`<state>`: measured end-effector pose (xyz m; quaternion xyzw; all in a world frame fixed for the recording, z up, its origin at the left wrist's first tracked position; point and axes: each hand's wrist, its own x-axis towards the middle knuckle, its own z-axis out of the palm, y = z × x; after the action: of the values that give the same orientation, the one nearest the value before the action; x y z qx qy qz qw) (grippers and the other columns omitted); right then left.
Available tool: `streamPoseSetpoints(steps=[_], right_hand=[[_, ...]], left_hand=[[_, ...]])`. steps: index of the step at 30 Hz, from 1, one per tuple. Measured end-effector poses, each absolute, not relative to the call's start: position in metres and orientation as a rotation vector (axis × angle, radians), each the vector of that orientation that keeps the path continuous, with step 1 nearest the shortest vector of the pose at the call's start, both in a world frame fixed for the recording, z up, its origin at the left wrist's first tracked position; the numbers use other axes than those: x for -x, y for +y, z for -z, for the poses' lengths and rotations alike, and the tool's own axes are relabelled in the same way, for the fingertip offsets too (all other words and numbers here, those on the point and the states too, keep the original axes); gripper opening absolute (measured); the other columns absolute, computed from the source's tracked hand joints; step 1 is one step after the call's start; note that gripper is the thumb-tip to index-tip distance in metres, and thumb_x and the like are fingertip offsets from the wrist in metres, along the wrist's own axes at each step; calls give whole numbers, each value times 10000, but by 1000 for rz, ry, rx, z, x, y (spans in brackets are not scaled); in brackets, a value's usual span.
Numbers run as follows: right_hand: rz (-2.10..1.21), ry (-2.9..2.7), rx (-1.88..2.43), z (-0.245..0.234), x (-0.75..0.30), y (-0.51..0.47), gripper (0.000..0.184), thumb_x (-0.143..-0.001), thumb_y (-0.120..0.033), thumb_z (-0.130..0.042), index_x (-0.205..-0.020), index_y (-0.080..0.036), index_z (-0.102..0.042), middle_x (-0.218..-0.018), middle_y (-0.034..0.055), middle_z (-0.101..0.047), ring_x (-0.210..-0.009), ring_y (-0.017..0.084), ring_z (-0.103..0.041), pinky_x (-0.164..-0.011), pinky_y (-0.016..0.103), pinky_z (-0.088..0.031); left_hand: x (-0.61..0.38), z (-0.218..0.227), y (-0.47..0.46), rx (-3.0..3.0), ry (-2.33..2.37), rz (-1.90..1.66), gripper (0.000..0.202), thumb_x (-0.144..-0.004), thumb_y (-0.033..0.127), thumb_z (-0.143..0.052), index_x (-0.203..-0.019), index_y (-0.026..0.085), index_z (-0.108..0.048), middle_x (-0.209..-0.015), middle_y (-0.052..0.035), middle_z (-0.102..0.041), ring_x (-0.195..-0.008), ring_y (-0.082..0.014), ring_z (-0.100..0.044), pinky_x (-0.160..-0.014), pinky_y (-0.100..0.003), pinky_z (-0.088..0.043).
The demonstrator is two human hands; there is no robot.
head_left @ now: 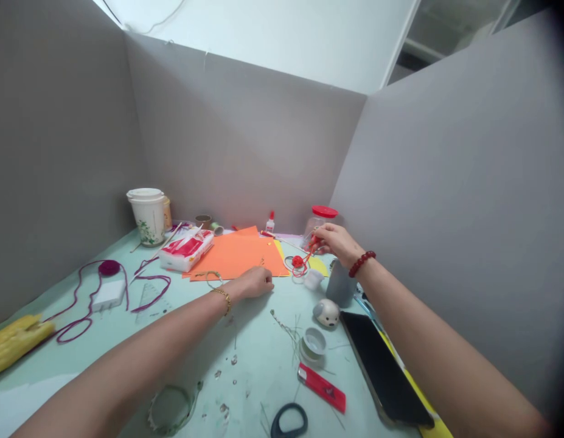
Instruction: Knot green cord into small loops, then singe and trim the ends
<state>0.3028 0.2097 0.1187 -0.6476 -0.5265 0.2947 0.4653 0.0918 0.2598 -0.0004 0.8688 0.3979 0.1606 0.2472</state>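
Close to the near edge of the orange paper (pixel 240 255), my left hand (pixel 257 281) rests low over the table with its fingers curled closed. Anything inside them is hidden. My right hand (pixel 333 238) reaches to the back right, thumb and fingers pinched on a red cord (pixel 309 261). Below it the cord lies in loops around a small red ball of cord (pixel 298 261). Just behind the right hand stands a clear jar with a red lid (pixel 325 212). A small white cup (pixel 313 279) and a grey cup (pixel 341 286) are beneath my right wrist.
Nearer lie a dog figurine (pixel 327 312), a black phone (pixel 384 368), a red lighter (pixel 322 387), scissors (pixel 289 420) and a green cord bracelet (pixel 171 410). Leftward are a tissue pack (pixel 187 249), a lidded paper cup (pixel 147 219), purple cord (pixel 109 267) and a white charger (pixel 109 295). Grey panels enclose the table.
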Motion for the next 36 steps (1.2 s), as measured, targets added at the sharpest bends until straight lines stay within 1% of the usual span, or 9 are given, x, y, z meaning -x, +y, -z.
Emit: streamPoseSetpoints(steps=[4, 8, 11, 14, 18, 25, 30, 32, 36], right_hand=[[-671, -1248, 1628, -115, -310, 204, 116, -748, -118, -574, -677, -165, -494, -636, 21, -607, -482, 83, -538, -429, 178, -435], [-616, -1172, 1686, -114, -318, 201, 178, -735, -103, -595, -631, -171, -468, -527, -20, -532, -386, 52, -437, -353, 159, -353], [-597, -1110, 1712, -114, -320, 199, 171, -757, -94, -578, -650, -169, -468, -536, -13, -532, -395, 60, -467, -348, 158, -359], [-579, -1083, 1725, -116, -321, 193, 160, -772, -72, -551, -665, -164, -476, -580, 15, -570, -446, 88, -539, -365, 167, -391], [-541, -1138, 1710, -130, -320, 168, 99, -747, -52, -574, -721, -144, -548, -664, 34, -616, -492, 103, -580, -371, 169, -408], [-248, -1304, 1609, -172, -313, 77, 93, -829, -162, -510, -862, -161, -597, -799, 50, -646, -532, 90, -576, -421, 167, -430], [-10, -1666, 2057, -131, -305, 51, 177, -877, -193, -415, -888, -184, -591, -839, 57, -657, -733, 154, -609, -641, 236, -444], [-17, -1760, 2117, -103, -298, 55, 114, -803, -172, -532, -868, -179, -625, -944, 81, -652, -866, 207, -605, -727, 270, -416], [-44, -1771, 2183, -66, -286, 71, 225, -702, -280, -666, -904, -185, -642, -977, 89, -631, -813, 232, -620, -679, 282, -397]], left_hand=[[-87, -16, 272, -2356, 1142, -573, 151, -726, 258, -512, -624, 188, -598, -602, 0, -598, -542, -156, -532, -510, -240, -352], [-81, -56, 280, -2333, 1260, -847, 244, -825, 260, -386, -796, 163, -607, -702, -40, -620, -638, -176, -552, -574, -263, -363], [-95, -81, 269, -2354, 1211, -973, 316, -886, 286, -308, -987, 162, -581, -882, -69, -652, -794, -193, -573, -679, -281, -391], [-113, -86, 248, -2417, 1059, -859, 292, -862, 312, -398, -1048, 183, -582, -1011, -70, -663, -855, -193, -592, -712, -268, -411], [-114, -67, 230, -2430, 1050, -554, 411, -713, 276, -596, -1106, 157, -581, -1006, -127, -680, -816, -250, -629, -649, -281, -424], [-91, -56, 181, -2438, 938, -436, 375, -828, 410, -450, -1100, 204, -604, -1046, -85, -666, -929, -247, -609, -735, -291, -434], [-104, -55, 131, -2417, 775, -312, 542, -746, 558, -544, -1164, 213, -578, -1139, -96, -620, -993, -273, -583, -771, -303, -440], [-110, -55, 125, -2421, 809, -330, 496, -764, 535, -529, -1125, 201, -598, -1111, -106, -627, -994, -281, -577, -790, -315, -434], [-111, -61, 133, -2439, 873, -436, 398, -853, 470, -403, -1013, 191, -638, -1026, -106, -652, -952, -274, -585, -775, -333, -430]])
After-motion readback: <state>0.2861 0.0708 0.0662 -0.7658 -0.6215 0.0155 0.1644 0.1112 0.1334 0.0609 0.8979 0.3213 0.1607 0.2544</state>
